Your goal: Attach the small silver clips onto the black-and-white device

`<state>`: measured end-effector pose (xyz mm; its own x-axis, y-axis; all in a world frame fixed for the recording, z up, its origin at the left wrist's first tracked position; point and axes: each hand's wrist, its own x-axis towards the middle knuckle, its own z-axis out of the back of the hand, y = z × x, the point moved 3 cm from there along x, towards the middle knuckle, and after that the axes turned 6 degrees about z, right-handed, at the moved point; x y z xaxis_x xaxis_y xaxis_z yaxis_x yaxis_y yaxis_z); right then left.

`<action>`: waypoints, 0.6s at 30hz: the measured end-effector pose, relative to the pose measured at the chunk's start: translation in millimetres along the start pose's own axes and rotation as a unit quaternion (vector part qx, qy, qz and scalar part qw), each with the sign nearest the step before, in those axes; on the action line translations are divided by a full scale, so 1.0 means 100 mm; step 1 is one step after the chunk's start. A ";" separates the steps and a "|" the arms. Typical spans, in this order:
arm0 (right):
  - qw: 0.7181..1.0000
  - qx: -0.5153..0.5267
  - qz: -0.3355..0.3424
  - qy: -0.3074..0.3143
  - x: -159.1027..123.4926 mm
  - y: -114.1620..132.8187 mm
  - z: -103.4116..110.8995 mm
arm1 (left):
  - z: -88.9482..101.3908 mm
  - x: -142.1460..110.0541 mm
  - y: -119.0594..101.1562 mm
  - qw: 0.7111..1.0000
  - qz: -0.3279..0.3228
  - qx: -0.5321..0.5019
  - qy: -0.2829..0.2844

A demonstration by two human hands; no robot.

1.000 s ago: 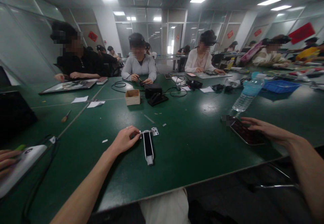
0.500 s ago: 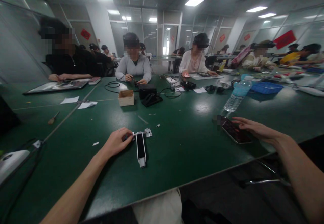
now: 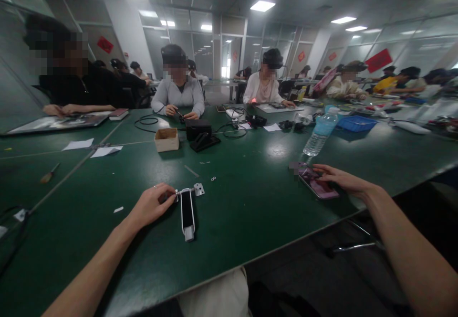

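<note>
On the green table point(image 3: 257, 231), the left hand point(image 3: 153, 205) pinches one end of the bracket point(image 3: 187, 209); the right hand point(image 3: 341, 179), fingers loosely spread, touches the phone point(image 3: 318, 182) — split attention could let the bracket slip.

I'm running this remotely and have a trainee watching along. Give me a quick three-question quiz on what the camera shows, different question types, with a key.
1. Which of the wearer's hands is at the phone?
2. Fill in the blank: just beyond the phone stands a clear plastic ____.
3. True or false: the wearer's left hand has its fingertips at the far end of the white-framed part.

Key:
1. The right hand.
2. Bottle.
3. True.
</note>
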<state>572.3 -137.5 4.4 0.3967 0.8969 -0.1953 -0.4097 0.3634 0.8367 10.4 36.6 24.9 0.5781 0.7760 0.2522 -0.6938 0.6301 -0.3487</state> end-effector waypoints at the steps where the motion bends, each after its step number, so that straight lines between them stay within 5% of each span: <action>1: 1.000 0.003 -0.005 0.003 0.01 -0.01 -0.01 | 0.00 0.00 0.00 1.000 0.001 -0.001 0.000; 14: 0.983 -0.173 0.014 -0.053 0.22 0.00 -0.11 | 0.02 0.01 -0.02 1.000 0.017 -0.013 0.005; 18: 0.988 -0.143 0.015 -0.064 0.25 -0.05 -0.10 | 0.03 0.01 -0.02 1.000 0.013 -0.007 -0.002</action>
<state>575.7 -114.6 -9.3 0.4743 0.8756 -0.0916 -0.6306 0.4104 0.6587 11.2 36.6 28.2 0.5574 0.7928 0.2465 -0.7026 0.6086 -0.3687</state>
